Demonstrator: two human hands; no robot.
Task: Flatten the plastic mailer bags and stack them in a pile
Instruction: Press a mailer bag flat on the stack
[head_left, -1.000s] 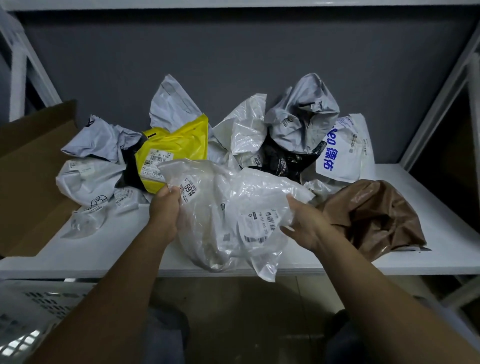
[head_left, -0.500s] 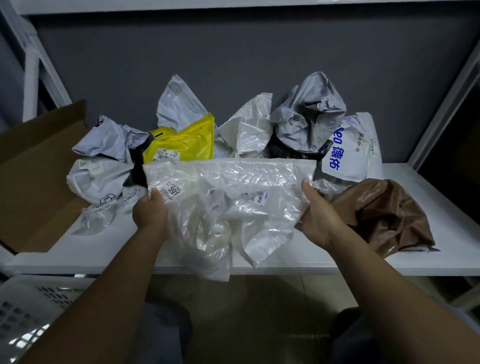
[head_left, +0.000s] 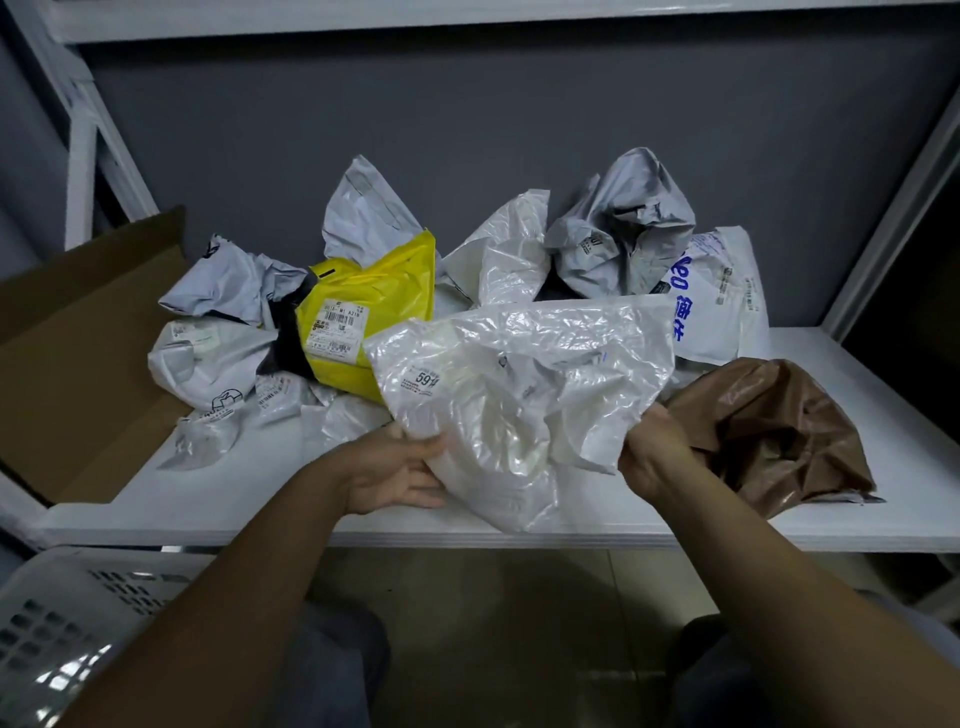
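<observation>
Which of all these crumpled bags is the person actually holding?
The translucent white plastic mailer bag in front: the left hand and right hand both grip it, while the others lie loose on the white shelf.

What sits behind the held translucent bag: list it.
Behind the translucent bag: yellow mailer, white crinkled bag, grey mailer, blue-printed white bag. Their lower parts and the shelf there are covered.

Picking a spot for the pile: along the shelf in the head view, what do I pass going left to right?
Cardboard box → crumpled grey-white mailer → yellow mailer → white translucent bag, gripped by the left hand and right hand → brown bag.
</observation>
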